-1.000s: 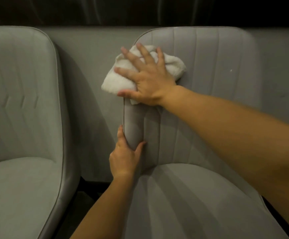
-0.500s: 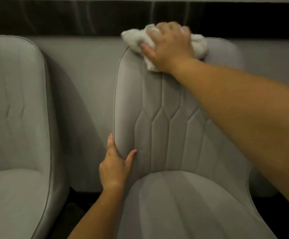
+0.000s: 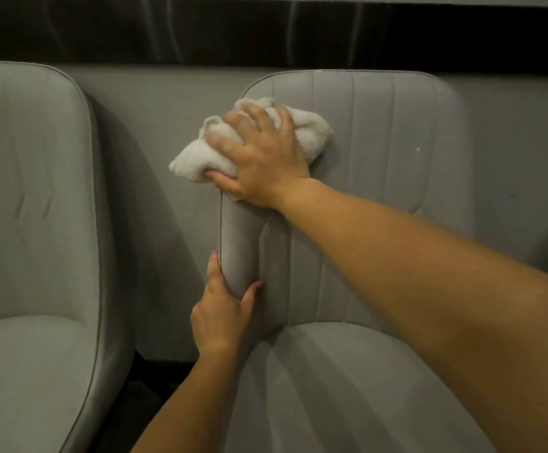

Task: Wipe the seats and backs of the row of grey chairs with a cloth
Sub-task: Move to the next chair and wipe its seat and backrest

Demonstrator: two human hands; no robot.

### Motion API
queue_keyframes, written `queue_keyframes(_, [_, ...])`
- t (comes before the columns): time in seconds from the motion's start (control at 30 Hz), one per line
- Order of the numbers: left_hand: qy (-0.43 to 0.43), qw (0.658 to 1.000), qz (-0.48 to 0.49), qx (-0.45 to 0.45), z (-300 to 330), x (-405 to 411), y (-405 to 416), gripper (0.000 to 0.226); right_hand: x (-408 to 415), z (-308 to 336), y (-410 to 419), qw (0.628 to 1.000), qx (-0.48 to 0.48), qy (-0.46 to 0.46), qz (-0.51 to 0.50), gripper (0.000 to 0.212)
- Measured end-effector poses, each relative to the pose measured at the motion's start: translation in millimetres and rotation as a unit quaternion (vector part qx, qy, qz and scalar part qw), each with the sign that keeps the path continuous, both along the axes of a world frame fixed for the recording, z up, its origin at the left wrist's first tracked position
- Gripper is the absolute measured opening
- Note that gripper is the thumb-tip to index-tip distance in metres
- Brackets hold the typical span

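A grey upholstered chair (image 3: 380,197) with stitched vertical panels fills the middle and right. My right hand (image 3: 262,158) holds a bunched white cloth (image 3: 311,132) against the upper left part of this chair's back, fingers curled into the fabric. Lower down, my left hand (image 3: 223,308) grips the left side edge of the same chair's back, thumb on the front and fingers behind. The seat (image 3: 331,387) lies below, partly covered by my right forearm.
A second grey chair (image 3: 30,240) stands at the left, a narrow dark gap (image 3: 141,377) between the two seats. A grey wall (image 3: 168,132) runs behind both backs, topped by a dark band (image 3: 200,31).
My right hand has swept the cloth down from the top edge of the chair back to its upper left part. The left hand has kept its grip on the side edge.
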State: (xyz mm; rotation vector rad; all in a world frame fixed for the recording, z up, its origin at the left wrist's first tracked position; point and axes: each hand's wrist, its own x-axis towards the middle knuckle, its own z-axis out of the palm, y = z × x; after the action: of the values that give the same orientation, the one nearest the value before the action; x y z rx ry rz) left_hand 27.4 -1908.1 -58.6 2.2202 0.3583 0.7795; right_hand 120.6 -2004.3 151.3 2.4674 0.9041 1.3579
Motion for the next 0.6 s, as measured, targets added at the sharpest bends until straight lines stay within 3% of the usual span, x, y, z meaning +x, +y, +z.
queue_keyframes(0.17, [-0.016,1.000,-0.001,0.009,-0.8,-2.1,0.8,0.092,13.0,29.1,-39.5,0.994,-0.106,0.000,-0.013,0.069])
queue_keyframes(0.43, [-0.019,1.000,-0.008,0.006,1.1,-4.0,-0.5,0.088,22.9,37.8,-175.6,0.977,0.135,-0.003,-0.163,0.066])
queue_keyframes(0.6, [-0.013,1.000,-0.008,0.005,1.5,-3.7,-1.2,0.087,21.4,25.9,-179.0,0.943,0.249,-0.023,-0.221,0.066])
